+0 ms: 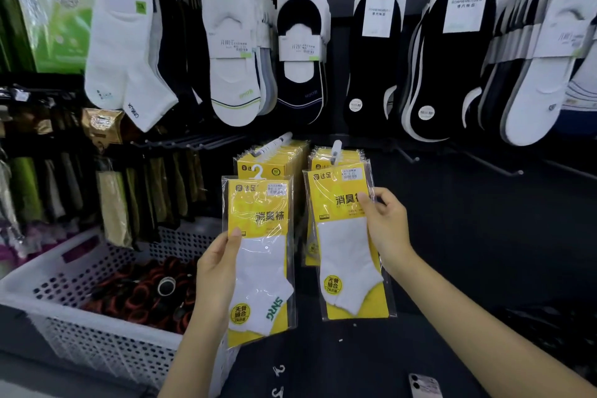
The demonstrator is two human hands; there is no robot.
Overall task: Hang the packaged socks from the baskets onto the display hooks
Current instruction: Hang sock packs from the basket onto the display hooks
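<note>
Left hand (214, 271) grips yellow sock pack (258, 255) below display hook (274, 144); right hand (386, 220) pinches edge of hung sock pack (347, 245); white basket (64, 271) left.

Green poster (61, 19) at upper left; what may be a phone (424, 386) lies below.

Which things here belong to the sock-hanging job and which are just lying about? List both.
Job:
left hand, left pack, right hand, right pack, hung yellow packs, peg, basket.

Lying about:
phone, loose hanger, white socks and black socks on the upper row.
</note>
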